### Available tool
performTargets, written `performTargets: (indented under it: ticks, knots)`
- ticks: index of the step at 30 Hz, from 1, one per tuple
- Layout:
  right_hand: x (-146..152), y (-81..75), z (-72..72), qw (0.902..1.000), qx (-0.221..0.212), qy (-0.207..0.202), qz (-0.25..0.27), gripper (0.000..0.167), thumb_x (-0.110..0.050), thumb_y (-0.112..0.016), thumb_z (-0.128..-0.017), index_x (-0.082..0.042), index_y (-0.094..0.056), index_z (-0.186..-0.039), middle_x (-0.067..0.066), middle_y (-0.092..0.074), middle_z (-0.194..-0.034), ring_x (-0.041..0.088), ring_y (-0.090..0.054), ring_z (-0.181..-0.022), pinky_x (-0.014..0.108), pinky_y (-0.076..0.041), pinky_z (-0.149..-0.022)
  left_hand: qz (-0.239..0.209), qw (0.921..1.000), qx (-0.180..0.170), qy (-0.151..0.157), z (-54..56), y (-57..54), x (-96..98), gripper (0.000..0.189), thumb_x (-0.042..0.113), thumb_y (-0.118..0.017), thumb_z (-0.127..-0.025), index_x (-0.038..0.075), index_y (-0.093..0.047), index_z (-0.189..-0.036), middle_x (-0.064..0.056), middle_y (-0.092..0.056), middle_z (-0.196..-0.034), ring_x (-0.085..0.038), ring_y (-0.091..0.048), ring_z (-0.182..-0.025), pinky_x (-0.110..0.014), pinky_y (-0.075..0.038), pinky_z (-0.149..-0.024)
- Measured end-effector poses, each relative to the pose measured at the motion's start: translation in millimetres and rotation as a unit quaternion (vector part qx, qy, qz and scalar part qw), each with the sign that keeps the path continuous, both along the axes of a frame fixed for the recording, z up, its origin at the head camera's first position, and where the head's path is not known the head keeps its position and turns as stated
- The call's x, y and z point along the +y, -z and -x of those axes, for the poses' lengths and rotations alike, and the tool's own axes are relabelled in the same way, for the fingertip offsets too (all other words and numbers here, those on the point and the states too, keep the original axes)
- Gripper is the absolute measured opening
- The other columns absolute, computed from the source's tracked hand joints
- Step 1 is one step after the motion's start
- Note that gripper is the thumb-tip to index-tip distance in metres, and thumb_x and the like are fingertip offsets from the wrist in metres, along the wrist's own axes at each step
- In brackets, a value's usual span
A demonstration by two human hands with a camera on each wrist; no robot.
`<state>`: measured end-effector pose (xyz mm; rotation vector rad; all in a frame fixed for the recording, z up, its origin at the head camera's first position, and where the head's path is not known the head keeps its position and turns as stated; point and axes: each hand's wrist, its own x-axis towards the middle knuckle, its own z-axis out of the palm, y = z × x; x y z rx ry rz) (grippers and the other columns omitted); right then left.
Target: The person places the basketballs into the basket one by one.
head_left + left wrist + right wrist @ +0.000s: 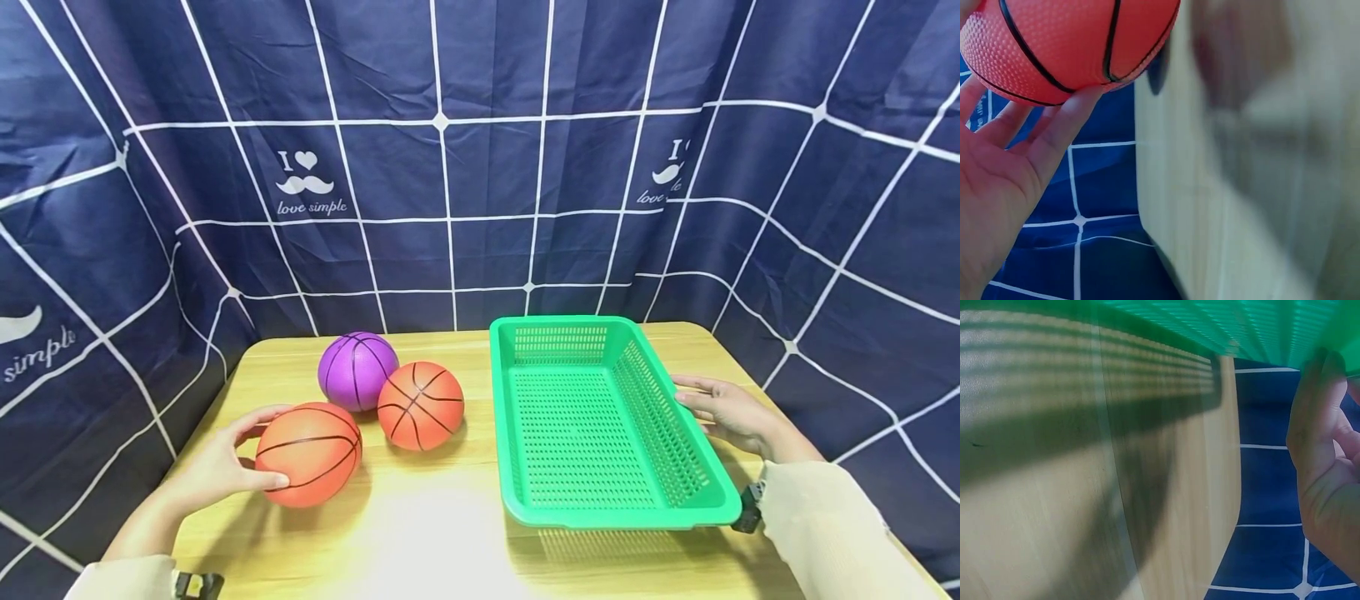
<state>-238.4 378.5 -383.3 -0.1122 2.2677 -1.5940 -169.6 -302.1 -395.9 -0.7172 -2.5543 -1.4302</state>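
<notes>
My left hand [217, 467] grips an orange toy basketball [307, 456] with black lines, thumb in front and fingers round the far side. In the left wrist view, the fingers [1063, 125] spread against this ball [1066, 44]. Whether the ball touches the table cannot be told. Beyond it, a second orange basketball [422, 407] and a purple basketball [352, 375] lie side by side. A green perforated plastic basket [498, 442] stands to the right. My right hand [727, 412] has its extended fingers against the basket's outer right side, just under the rim; some fingertips are hidden.
The pale wooden table [442, 533] carries the balls and basket. Dark blue curtains [487, 175] with white lines hang close behind it and along both sides. Black cameras [748, 508] sit on both wrists. The basket casts striped shadows on the table.
</notes>
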Motion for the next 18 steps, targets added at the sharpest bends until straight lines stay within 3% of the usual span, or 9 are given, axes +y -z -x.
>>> performTargets:
  ticks: [5, 12, 18]
  knots:
    - [0.8, 0.9, 0.4, 1.0000, -0.002, 0.001, -0.001, 0.067, -0.027, -0.050, -0.100, 0.005, -0.016, -0.149, -0.004, -0.054, -0.128, 0.031, -0.031, -0.132, 0.036, -0.044, -0.091, -0.008, 0.9997, 0.022, 0.001, 6.1, -15.6, -1.3, 0.078, -0.003, -0.085, -0.063, 0.001, -0.048, -0.132, 0.014, -0.056, -0.117, 0.001, -0.052, -0.104, -0.031, -0.056, -0.065]
    - [0.7, 1.8, 0.4, 1.0000, -0.003, -0.001, -0.002, 0.066, -0.027, -0.050, -0.100, 0.004, -0.017, -0.149, -0.003, -0.052, -0.131, 0.032, -0.031, -0.133, 0.041, -0.040, -0.096, -0.020, 0.9993, 0.032, 0.007, 21.1, -42.2, 6.2, 0.080, -0.007, -0.084, -0.063, 0.001, -0.047, -0.134, 0.014, -0.056, -0.118, -0.001, -0.054, -0.105, -0.030, -0.056, -0.067]
    - [1.1, 0.6, 0.4, 1.0000, -0.005, 0.001, 0.007, 0.067, -0.026, -0.050, -0.100, 0.004, -0.016, -0.149, -0.007, -0.054, -0.126, 0.011, -0.045, -0.119, 0.035, -0.043, -0.091, -0.023, 0.9991, 0.034, 0.009, 37.6, -64.7, 22.7, 0.079, -0.005, -0.084, -0.065, 0.004, -0.047, -0.135, 0.010, -0.056, -0.120, -0.003, -0.054, -0.106, -0.028, -0.055, -0.071]
